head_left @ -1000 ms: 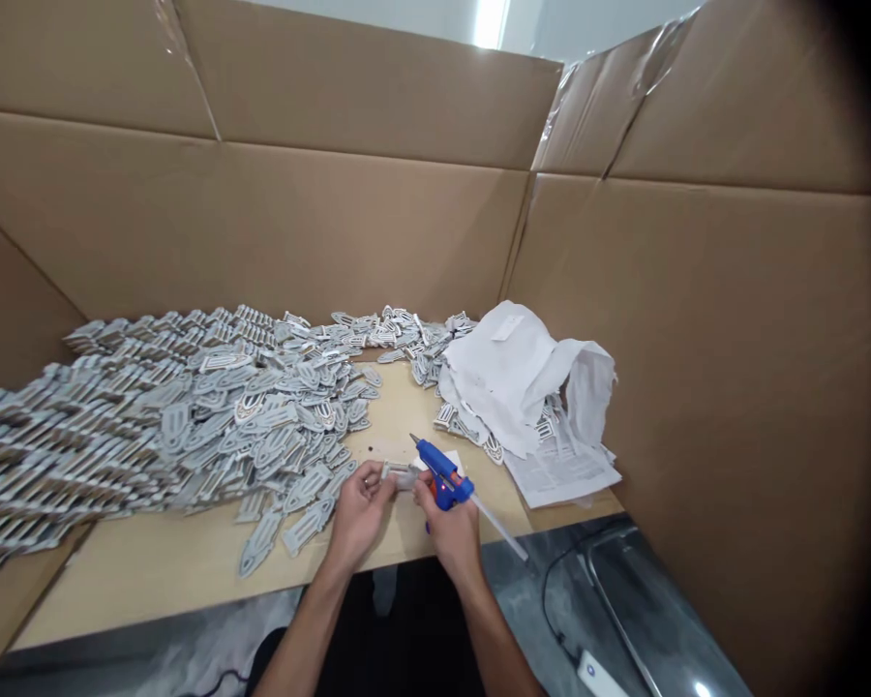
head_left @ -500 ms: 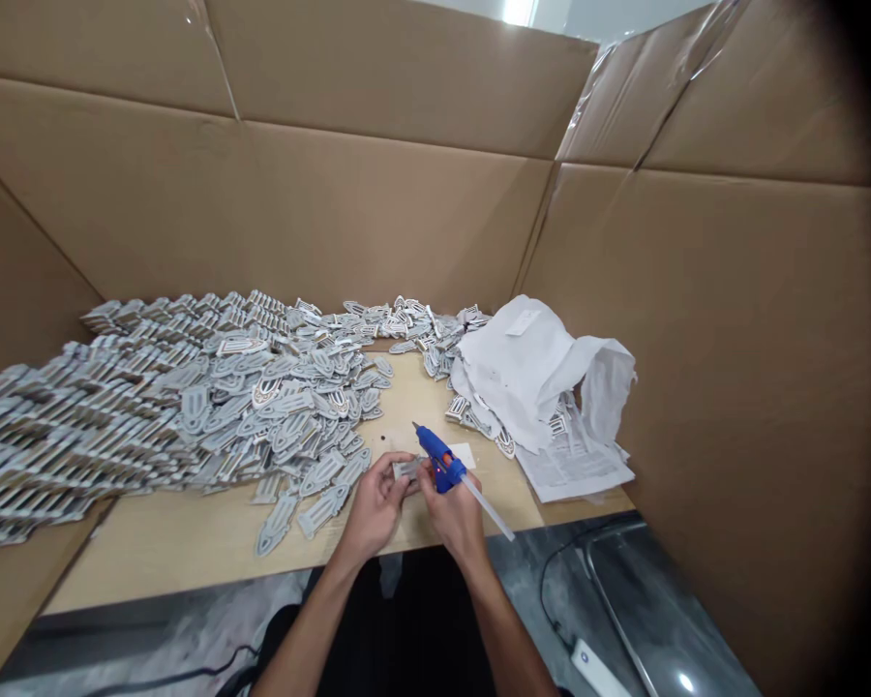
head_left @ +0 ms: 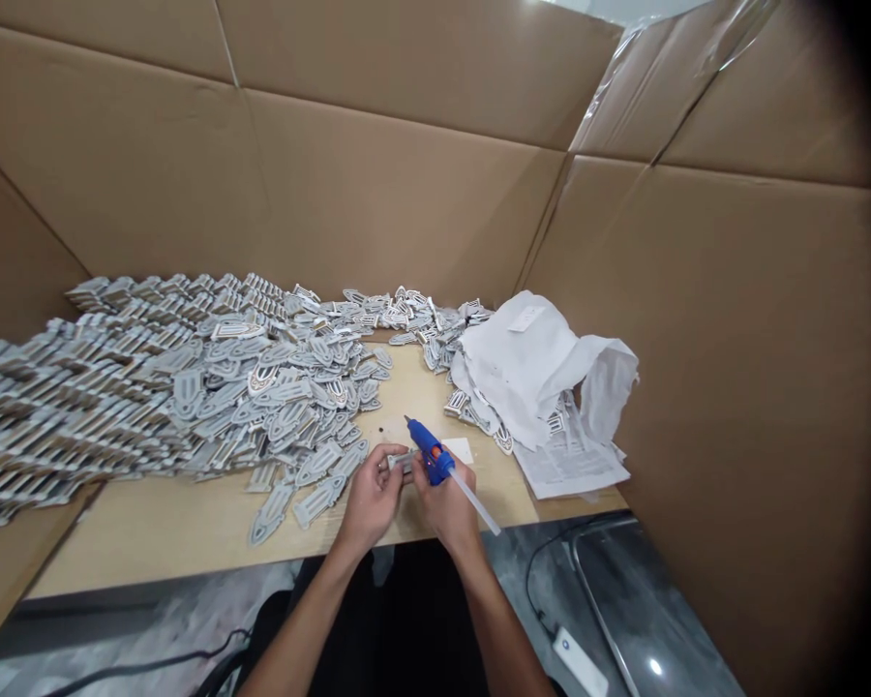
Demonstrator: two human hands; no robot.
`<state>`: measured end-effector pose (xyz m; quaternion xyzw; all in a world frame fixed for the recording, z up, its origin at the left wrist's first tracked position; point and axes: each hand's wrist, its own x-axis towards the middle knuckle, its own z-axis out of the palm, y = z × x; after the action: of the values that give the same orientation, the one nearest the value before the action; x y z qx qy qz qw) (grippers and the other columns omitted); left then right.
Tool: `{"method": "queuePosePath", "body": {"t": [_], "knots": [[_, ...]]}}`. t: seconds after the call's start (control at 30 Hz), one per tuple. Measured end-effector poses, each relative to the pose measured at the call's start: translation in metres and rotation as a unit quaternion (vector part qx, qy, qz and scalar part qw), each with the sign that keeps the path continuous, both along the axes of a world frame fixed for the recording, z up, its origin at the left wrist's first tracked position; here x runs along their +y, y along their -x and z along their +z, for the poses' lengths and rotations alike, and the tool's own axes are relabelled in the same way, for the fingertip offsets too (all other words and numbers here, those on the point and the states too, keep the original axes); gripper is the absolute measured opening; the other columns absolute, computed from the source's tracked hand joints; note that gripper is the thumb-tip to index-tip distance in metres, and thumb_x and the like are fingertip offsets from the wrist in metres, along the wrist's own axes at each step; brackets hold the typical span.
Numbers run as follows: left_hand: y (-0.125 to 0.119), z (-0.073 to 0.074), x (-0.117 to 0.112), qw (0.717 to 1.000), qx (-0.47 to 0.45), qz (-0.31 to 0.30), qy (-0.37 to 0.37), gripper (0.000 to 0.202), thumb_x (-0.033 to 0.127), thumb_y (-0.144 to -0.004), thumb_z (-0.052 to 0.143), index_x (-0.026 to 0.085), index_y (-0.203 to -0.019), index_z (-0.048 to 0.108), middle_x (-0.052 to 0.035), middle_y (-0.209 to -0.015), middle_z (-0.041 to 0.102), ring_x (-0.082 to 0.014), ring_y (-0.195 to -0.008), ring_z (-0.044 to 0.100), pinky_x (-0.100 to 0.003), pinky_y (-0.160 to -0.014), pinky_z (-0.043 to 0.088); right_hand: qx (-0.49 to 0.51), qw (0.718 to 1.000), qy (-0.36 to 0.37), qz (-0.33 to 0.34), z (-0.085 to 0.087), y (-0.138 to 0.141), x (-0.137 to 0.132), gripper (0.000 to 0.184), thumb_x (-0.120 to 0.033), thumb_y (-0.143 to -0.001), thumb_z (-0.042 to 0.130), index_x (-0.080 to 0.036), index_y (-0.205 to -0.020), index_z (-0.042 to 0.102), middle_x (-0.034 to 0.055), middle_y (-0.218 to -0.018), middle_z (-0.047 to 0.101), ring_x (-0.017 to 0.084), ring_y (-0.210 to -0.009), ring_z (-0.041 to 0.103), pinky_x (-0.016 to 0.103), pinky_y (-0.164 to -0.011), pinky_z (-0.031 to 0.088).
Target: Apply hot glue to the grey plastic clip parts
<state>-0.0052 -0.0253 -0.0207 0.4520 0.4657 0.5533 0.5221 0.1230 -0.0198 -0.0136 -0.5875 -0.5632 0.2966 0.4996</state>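
Observation:
Near the table's front edge, my left hand (head_left: 372,492) is closed on a small grey slotted piece (head_left: 402,463), held between thumb and fingers. My right hand (head_left: 446,503) is wrapped round a blue glue gun (head_left: 428,451), whose nozzle points up and away to the left. A clear glue stick (head_left: 480,505) sticks out of its rear end over the wrist. The right fingertips lie close to the grey piece; whether they touch it I cannot tell. A white card (head_left: 459,449) lies on the table just behind the gun.
A loose heap of similar grey pieces (head_left: 276,397) spreads left of my hands, beside neatly stacked rows (head_left: 65,416). Crumpled white paper (head_left: 523,358) covers more pieces at right. Cardboard walls (head_left: 406,184) surround the table (head_left: 181,532). A white power strip (head_left: 579,663) lies below, right.
The whole view has shifted slightly with my head. Both hands keep their hold, and the glue gun has shifted a little left in view.

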Motion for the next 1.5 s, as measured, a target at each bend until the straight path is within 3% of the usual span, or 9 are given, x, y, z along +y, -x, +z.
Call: {"method": "queuePosePath", "body": {"t": [0.23, 0.47, 0.63, 0.83, 1.0, 1.13, 1.27, 1.37, 1.5], "knots": [[-0.004, -0.004, 0.0, 0.995, -0.08, 0.054, 0.002, 0.046, 0.054, -0.076, 0.086, 0.017, -0.092, 0.063, -0.0062, -0.092, 0.072, -0.0238, -0.089, 0.077, -0.042, -0.087, 0.066, -0.109, 0.991, -0.059, -0.054, -0.003, -0.003, 0.003, 0.022, -0.04, -0.086, 0.073, -0.021, -0.084, 0.062, 0.0054, -0.086, 0.067, 0.023, -0.081, 0.064, 0.035, -0.076, 0.051], [-0.003, 0.007, -0.002, 0.999, -0.042, 0.016, 0.005, 0.048, 0.051, -0.078, 0.086, 0.015, -0.107, 0.073, -0.0124, -0.104, 0.079, -0.0272, -0.092, 0.078, -0.041, -0.089, 0.065, 0.014, 1.0, -0.009, -0.009, -0.003, -0.009, 0.005, 0.025, -0.042, -0.086, 0.074, -0.02, -0.093, 0.066, 0.0045, -0.084, 0.073, 0.02, -0.069, 0.068, 0.031, -0.068, 0.055], [-0.003, 0.012, -0.002, 0.999, 0.015, -0.037, -0.015, 0.045, 0.054, -0.084, 0.079, 0.014, -0.105, 0.077, -0.0121, -0.101, 0.079, -0.0256, -0.082, 0.075, -0.037, -0.075, 0.065, 0.052, 0.999, 0.006, 0.01, 0.001, -0.009, 0.008, 0.031, -0.044, -0.082, 0.079, -0.019, -0.097, 0.068, 0.0048, -0.088, 0.075, 0.02, -0.07, 0.071, 0.03, -0.067, 0.058], [0.002, 0.003, -0.002, 0.999, 0.006, -0.042, 0.002, 0.049, 0.056, -0.088, 0.073, 0.014, -0.112, 0.076, -0.0125, -0.108, 0.078, -0.0273, -0.098, 0.073, -0.037, -0.087, 0.062, 0.022, 1.0, -0.003, 0.009, -0.001, -0.007, 0.01, 0.029, -0.042, -0.084, 0.076, -0.019, -0.101, 0.069, 0.0058, -0.088, 0.076, 0.021, -0.073, 0.072, 0.031, -0.069, 0.058], [0.003, -0.006, -0.001, 0.998, -0.032, -0.057, 0.015, 0.046, 0.053, -0.088, 0.075, 0.014, -0.111, 0.072, -0.0111, -0.107, 0.077, -0.0246, -0.092, 0.073, -0.036, -0.083, 0.063, 0.047, 0.998, 0.003, 0.047, 0.007, -0.006, 0.008, 0.032, -0.044, -0.086, 0.074, -0.019, -0.106, 0.07, 0.0081, -0.095, 0.078, 0.022, -0.081, 0.075, 0.031, -0.072, 0.06], [0.001, -0.001, -0.001, 0.993, -0.112, -0.017, 0.039, 0.044, 0.049, -0.082, 0.084, 0.016, -0.104, 0.066, -0.0092, -0.098, 0.077, -0.0233, -0.086, 0.076, -0.035, -0.082, 0.063, 0.092, 0.992, 0.026, 0.086, 0.019, -0.014, 0.002, 0.037, -0.05, -0.088, 0.074, -0.018, -0.105, 0.073, 0.0089, -0.096, 0.078, 0.022, -0.082, 0.075, 0.031, -0.075, 0.061], [-0.002, 0.003, -0.001, 0.986, -0.157, 0.0, 0.06, 0.057, 0.045, -0.073, 0.091, 0.017, -0.112, 0.06, -0.0122, -0.1, 0.078, -0.0282, -0.089, 0.079, -0.039, -0.082, 0.064, 0.088, 0.99, 0.057, 0.09, 0.027, -0.031, -0.007, 0.042, -0.056, -0.087, 0.073, -0.016, -0.097, 0.075, 0.0078, -0.083, 0.076, 0.021, -0.072, 0.071, 0.03, -0.069, 0.059], [-0.004, 0.0, 0.001, 0.981, -0.176, 0.006, 0.076, 0.063, 0.045, -0.074, 0.091, 0.017, -0.118, 0.055, -0.011, -0.097, 0.078, -0.0288, -0.085, 0.079, -0.044, -0.084, 0.065, 0.048, 0.99, 0.085, 0.099, 0.03, -0.046, -0.013, 0.042, -0.057, -0.087, 0.072, -0.015, -0.084, 0.072, 0.0035, -0.064, 0.066, 0.016, -0.055, 0.059, 0.027, -0.055, 0.052], [-0.005, -0.01, 0.003, 0.979, -0.175, 0.055, 0.086, 0.062, 0.051, -0.075, 0.088, 0.017, -0.115, 0.055, -0.0036, -0.089, 0.075, -0.0257, -0.081, 0.079, -0.04, -0.078, 0.066, 0.034, 0.982, 0.091, 0.161, 0.027, -0.059, -0.017, 0.035, -0.05, -0.087, 0.076, -0.016, -0.08, 0.07, 0.0015, -0.065, 0.064, 0.014, -0.055, 0.054, 0.025, -0.056, 0.048]]}}
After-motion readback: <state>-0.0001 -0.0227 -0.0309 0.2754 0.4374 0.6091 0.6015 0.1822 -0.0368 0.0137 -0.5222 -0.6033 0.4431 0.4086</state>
